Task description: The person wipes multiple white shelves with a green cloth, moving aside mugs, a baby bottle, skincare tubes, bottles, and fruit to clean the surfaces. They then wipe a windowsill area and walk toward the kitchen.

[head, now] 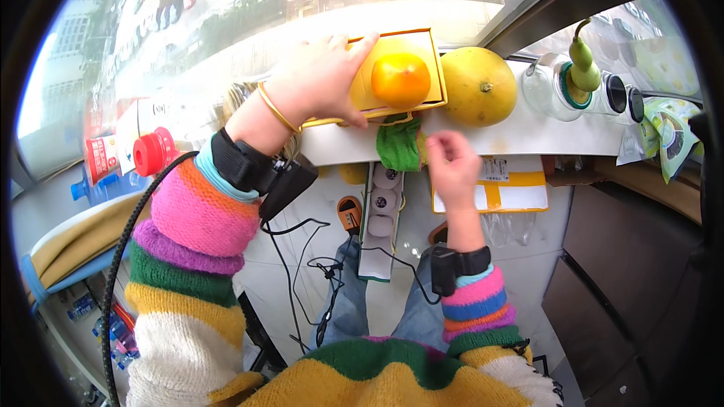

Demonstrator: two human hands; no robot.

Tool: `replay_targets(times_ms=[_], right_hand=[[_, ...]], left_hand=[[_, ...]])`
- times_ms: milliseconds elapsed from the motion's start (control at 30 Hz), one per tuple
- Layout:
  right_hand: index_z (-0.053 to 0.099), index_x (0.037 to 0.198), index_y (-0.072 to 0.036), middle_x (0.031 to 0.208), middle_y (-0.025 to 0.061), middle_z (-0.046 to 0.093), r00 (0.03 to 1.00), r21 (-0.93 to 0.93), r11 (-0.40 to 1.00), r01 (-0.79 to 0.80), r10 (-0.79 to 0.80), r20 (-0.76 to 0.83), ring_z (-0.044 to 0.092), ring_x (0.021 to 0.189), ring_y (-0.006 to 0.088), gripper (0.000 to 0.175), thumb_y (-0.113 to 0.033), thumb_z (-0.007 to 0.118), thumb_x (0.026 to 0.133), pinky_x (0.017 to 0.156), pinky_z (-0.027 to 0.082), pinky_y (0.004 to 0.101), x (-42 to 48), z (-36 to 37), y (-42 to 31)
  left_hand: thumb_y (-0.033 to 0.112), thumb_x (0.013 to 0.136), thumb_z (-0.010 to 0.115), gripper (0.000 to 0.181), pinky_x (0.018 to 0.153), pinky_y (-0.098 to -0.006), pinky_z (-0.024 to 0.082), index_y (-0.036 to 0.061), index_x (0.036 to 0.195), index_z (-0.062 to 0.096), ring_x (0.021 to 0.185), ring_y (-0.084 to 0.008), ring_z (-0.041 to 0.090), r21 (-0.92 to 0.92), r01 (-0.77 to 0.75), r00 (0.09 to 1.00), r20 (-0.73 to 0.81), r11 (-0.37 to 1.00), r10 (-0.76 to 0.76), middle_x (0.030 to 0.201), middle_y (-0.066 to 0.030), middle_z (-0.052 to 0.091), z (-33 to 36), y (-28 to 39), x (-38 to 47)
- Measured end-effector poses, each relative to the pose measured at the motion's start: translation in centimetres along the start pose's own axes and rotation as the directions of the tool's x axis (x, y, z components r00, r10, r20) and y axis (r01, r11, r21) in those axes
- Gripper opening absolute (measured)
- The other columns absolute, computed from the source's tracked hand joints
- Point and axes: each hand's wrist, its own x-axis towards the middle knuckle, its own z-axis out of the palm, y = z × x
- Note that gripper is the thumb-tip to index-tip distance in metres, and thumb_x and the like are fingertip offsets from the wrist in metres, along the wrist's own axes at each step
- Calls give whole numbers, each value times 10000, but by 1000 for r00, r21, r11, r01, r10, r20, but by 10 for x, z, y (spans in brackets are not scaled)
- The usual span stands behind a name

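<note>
A yellow cardboard box point(436, 68) lies on the white windowsill with an orange round fruit, perhaps a persimmon point(400, 80), in it. My left hand point(322, 79) spans the box's left part, thumb at the near rim and fingers at the far one. Below the box, a green cloth point(399, 146) with a pink and yellow edge hangs over the sill's front edge. Just right of it is my right hand point(454, 167), fingers curled; whether they pinch the cloth's edge cannot be told. A large yellow melon or pomelo point(479, 86) sits right of the box.
Glass jars point(546, 86) and a green gourd point(585, 65) stand at the right by snack bags point(670, 124). A red-capped bottle point(153, 152) is at the left. Below the sill are a long box of wrapped round things point(381, 202), a taped carton point(512, 195) and dangling black cables point(334, 268).
</note>
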Motion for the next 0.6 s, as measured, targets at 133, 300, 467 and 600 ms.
replay_targets(times_ms=[133, 300, 467, 600], right_hand=[[496, 1233, -72, 1128, 126, 502, 996, 106, 993, 52, -44, -79, 614, 754, 211, 614, -240, 761, 705, 625, 510, 287, 15, -10, -50], [482, 1277, -153, 1195, 125, 473, 916, -314, 861, 400, -383, 117, 612, 779, 225, 682, -246, 779, 670, 626, 519, 318, 44, 10, -84], [501, 1261, -174, 1179, 80, 496, 922, -257, 886, 387, -369, 118, 584, 618, 149, 631, -231, 756, 687, 585, 511, 298, 67, 15, -88], [446, 1320, -153, 1212, 95, 473, 897, -317, 844, 432, -366, 247, 574, 648, 160, 705, -218, 753, 688, 592, 505, 283, 77, 16, -88]], left_hand=[[313, 657, 771, 822, 974, -371, 389, 22, 1330, 399, 1143, -315, 505, -367, -72, 953, -299, 927, -44, 1244, -199, 510, 10, -11, -13], [161, 795, 649, 590, 1003, -393, 342, -25, 1301, 410, 1121, -322, 501, -696, 49, 574, -567, 716, -591, 1261, -198, 474, 56, 11, -84], [187, 838, 593, 762, 727, -335, 510, 35, 1443, 157, 1050, -238, 545, -989, 148, 627, 112, -24, -771, 1409, -181, 274, 104, 15, -86], [115, 797, 487, 764, 575, -240, 513, 208, 1455, 111, 818, -255, 660, -846, 133, 878, 343, -516, -335, 1152, -139, 555, 104, -10, -67]])
